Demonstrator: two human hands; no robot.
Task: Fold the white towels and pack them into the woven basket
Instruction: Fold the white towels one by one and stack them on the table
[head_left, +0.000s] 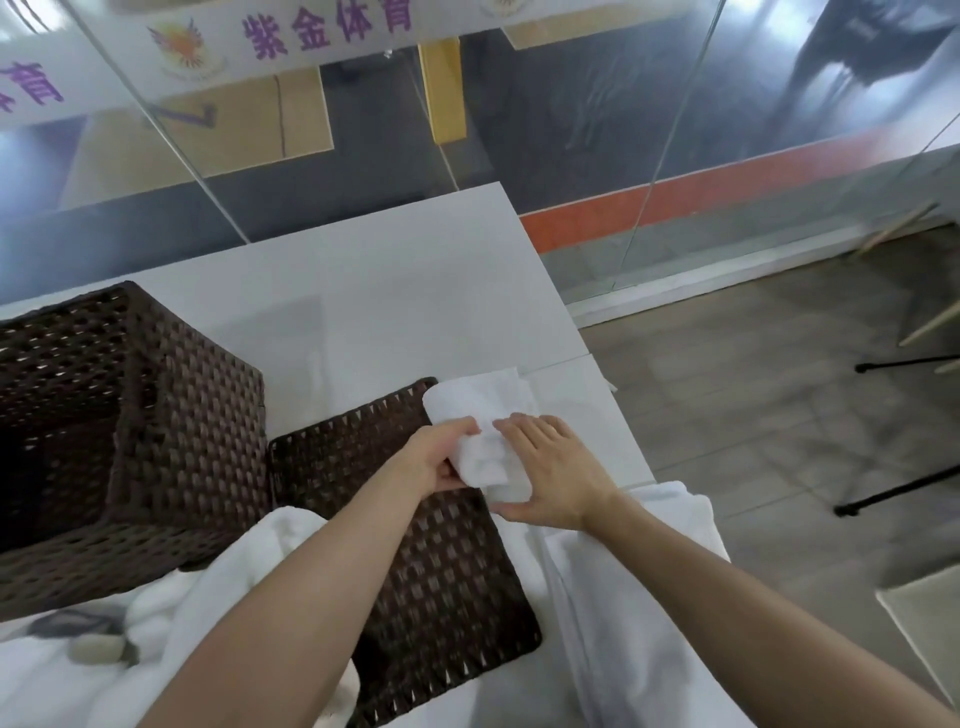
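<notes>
While the folded white towel (480, 431) lies between the two hands, its long axis runs from the near right toward the far left, its far end over the table edge and its left side overlapping the flat woven panel (415, 545) — apparently a lid — that lies just beside it. The left hand (436, 460) grips the towel's near-left edge, fingers curled under the cloth and thumb on top. The right hand (550, 467) is spread flat, palm down, pressing the right side of the towel, with the thumb hooked against its near end; those fingers are open, not pinching anything.

Both hands touch the towel, so neither has to reach. What the coming move turns on, as I judge it, is direction: the woven basket (124, 426) stands upright to the far left, its open mouth facing up, well apart from the towel with the flat panel lying between. The left hand is on the basket side and already has a hold, so it would likely lead the lift — the right hand either supporting the bundle from below or letting go.

More unfolded white towels lie near: one heap (171, 613) at the near left, touching the basket's base, and another (639, 597) draped at the near right under the right forearm. The white table (395, 291) is smooth and bare at its far part. Beyond it stands a glass wall (571, 130) with lettering; wood-toned floor (753, 405) lies to the right.
</notes>
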